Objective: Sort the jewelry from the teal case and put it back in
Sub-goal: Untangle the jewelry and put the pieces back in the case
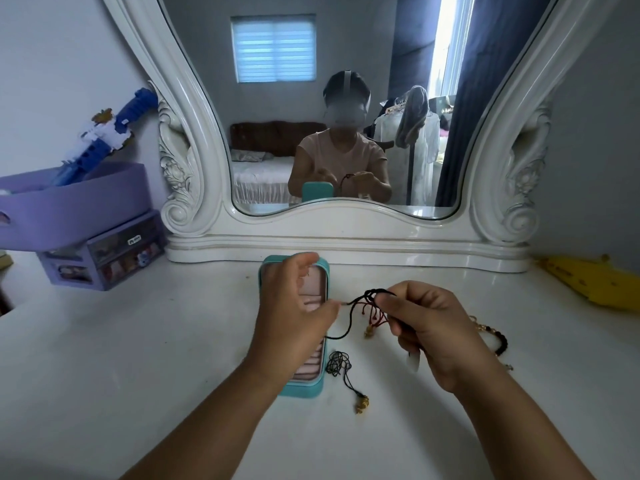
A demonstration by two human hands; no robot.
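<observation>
A white dressing table (145,341) fills the lower view, backed by a large mirror (311,116) in a carved white frame. At the far left a purple bin (69,206) sits on a small purple drawer unit (104,258), with a blue and white toy (107,133) sticking out of the bin. A yellow object (595,282) lies at the far right edge.

The teal case (298,389) lies open on the table just in front of the mirror base, its pale pink lining showing. The left hand (294,313) hovers over the case, thumb and fingers pinching one end of a black cord (353,306). The right hand (426,323) is to the right of the case, its fingers curled around the other part of the same cord, where red cords (375,311) are tangled in; a small gold charm (367,331) dangles below the tangle. Whether the red and black strands belong to one piece or several is hard to tell.

Just right of the case's near end, a second black cord necklace (339,365) lies bunched on the table, its gold pendant (361,403) toward the viewer. A dark beaded bracelet (500,341) lies on the table beyond the right hand, partly hidden by it.
</observation>
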